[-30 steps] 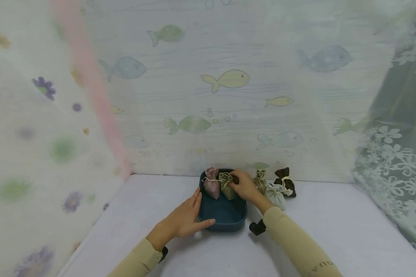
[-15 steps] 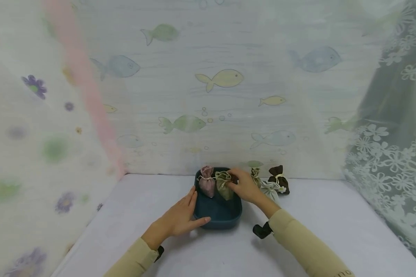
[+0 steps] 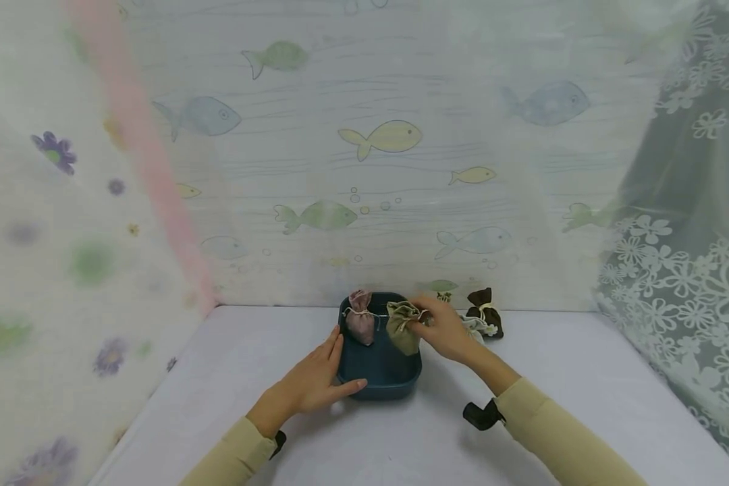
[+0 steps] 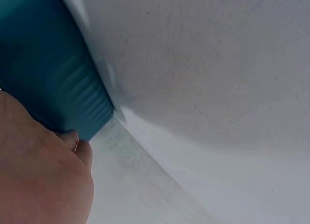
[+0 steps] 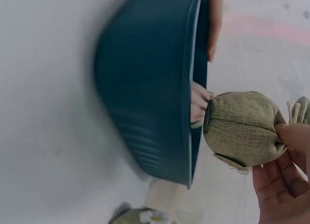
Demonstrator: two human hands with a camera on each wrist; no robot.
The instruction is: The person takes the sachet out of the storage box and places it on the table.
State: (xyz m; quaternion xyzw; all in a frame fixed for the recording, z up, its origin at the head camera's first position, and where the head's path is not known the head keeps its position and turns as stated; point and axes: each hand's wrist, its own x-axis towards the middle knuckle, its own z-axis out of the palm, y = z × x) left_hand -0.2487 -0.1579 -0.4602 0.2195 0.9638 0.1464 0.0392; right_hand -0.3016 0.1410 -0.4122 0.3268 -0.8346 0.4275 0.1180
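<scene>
My right hand [image 3: 449,331] pinches an olive-green drawstring pouch [image 3: 403,331] near its gathered neck. In the right wrist view this pouch [image 5: 244,128] is apart from the rim of a dark blue rectangular tub [image 5: 145,73], held above it. A dusty pink drawstring pouch [image 3: 360,327] sits inside the tub [image 3: 379,391] at the back left. Against the tub's left side rests my left hand [image 3: 304,391], fingers straight and thumb spread along the front. The left wrist view shows this hand [image 4: 43,170] at the tub's wall.
Right of the tub lie a dark brown pouch [image 3: 489,320] and a whitish pouch [image 3: 475,327] with a small flower. Another green pouch [image 3: 443,295] is mostly hidden behind my right hand. A fish-print curtain [image 3: 340,169] hangs behind the white table [image 3: 340,452].
The green pouch has risen from inside the tub and shifted right relative to it, in my right hand. My left hand stays at the tub. The head view has turned slightly right.
</scene>
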